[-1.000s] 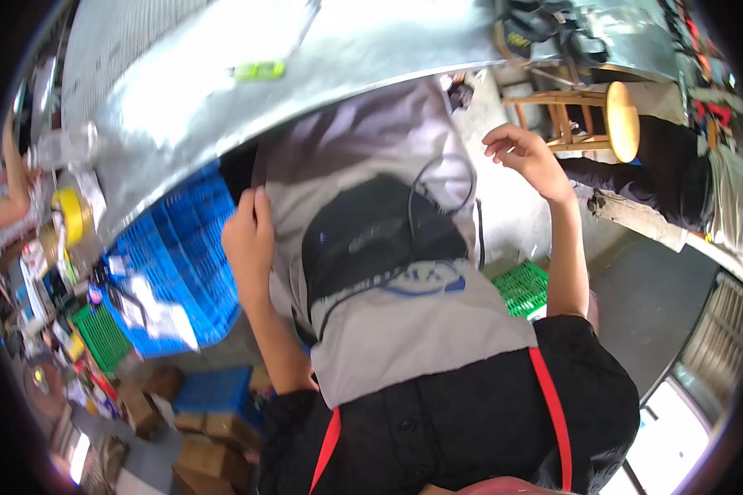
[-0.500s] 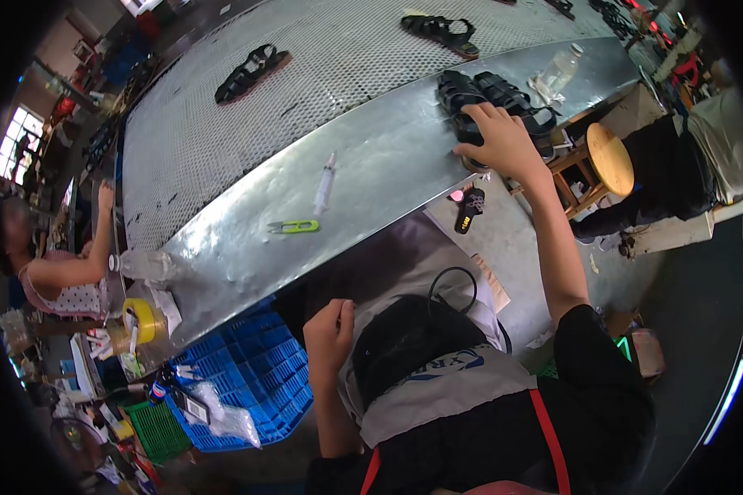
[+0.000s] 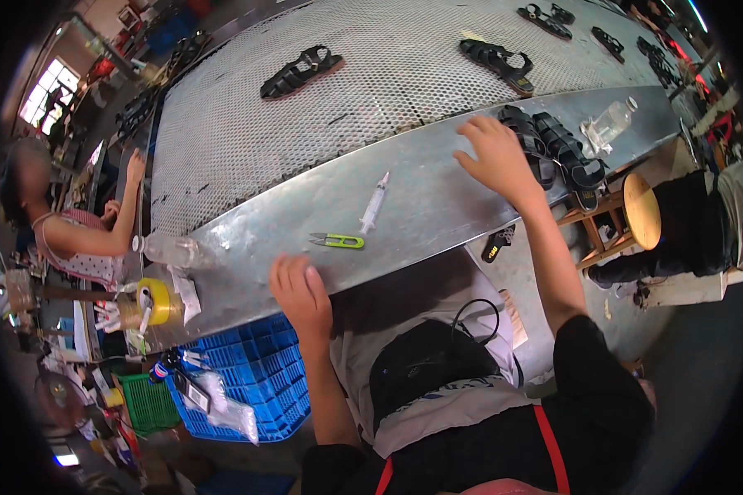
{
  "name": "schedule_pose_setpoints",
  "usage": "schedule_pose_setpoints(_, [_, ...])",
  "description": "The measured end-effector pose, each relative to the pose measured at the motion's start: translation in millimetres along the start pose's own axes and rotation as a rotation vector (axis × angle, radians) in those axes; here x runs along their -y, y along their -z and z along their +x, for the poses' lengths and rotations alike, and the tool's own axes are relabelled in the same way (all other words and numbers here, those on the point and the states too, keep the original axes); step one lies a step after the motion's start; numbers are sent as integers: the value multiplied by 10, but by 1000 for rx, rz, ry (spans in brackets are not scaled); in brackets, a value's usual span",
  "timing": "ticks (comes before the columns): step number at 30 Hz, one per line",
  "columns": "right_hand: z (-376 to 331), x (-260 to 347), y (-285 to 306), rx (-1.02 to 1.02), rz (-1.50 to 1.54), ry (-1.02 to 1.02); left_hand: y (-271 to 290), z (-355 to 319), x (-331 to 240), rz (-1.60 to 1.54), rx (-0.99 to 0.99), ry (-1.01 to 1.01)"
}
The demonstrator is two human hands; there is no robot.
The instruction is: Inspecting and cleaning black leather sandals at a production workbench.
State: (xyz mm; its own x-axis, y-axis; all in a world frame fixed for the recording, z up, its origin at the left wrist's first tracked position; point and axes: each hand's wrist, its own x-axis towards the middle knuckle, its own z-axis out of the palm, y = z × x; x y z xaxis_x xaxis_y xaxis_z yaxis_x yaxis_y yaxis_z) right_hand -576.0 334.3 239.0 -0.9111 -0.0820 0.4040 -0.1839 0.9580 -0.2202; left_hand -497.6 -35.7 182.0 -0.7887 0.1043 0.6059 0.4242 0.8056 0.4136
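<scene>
The right hand (image 3: 497, 157) lies flat, fingers spread and gripping nothing, on the bare sheet-metal bench edge (image 3: 421, 206), touching or just short of the pair of black strapped sandals (image 3: 553, 153) that rests on the same metal strip to its right. Half a second earlier this hand sat directly on the sandals; it now lies slightly to their left.

The left hand (image 3: 300, 293) rests on the near rim of the bench with its fingers curled over the edge, holding no object. In the earlier frame it hung lower, below the bench beside the dark lap bag; it has since come up to the rim.

Just beyond the left hand lie the small green-handled thread snips (image 3: 337, 241), and further right a clear plastic syringe (image 3: 374, 202), both apart from either hand.

Other items:
- Perforated metal conveyor surface (image 3: 322, 115) beyond the bench strip, carrying a black sandal (image 3: 301, 72) at far left and another black sandal (image 3: 497, 64) at far right.
- Clear plastic bottle (image 3: 612, 124) to the right of the sandal pair.
- Round wooden stool (image 3: 640, 210) below the bench on the right.
- Yellow tape roll (image 3: 158, 301) and blue plastic crate (image 3: 248, 375) on the near left.
- A second person (image 3: 82, 239) at the far left, one hand raised to the conveyor edge.
</scene>
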Motion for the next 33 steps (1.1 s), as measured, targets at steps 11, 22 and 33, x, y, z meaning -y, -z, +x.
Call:
schedule_pose_setpoints(11, [2097, 92, -1466, 191, 451, 82, -251, 102, 148, 300, 23, 196])
schedule_pose_setpoints(22, [2963, 991, -2130, 389, 92, -129, -256, 38, 116, 251, -67, 179])
schedule_pose_setpoints(33, [1997, 1427, -781, 10, 807, 79, -221, -45, 274, 87, -80, 157])
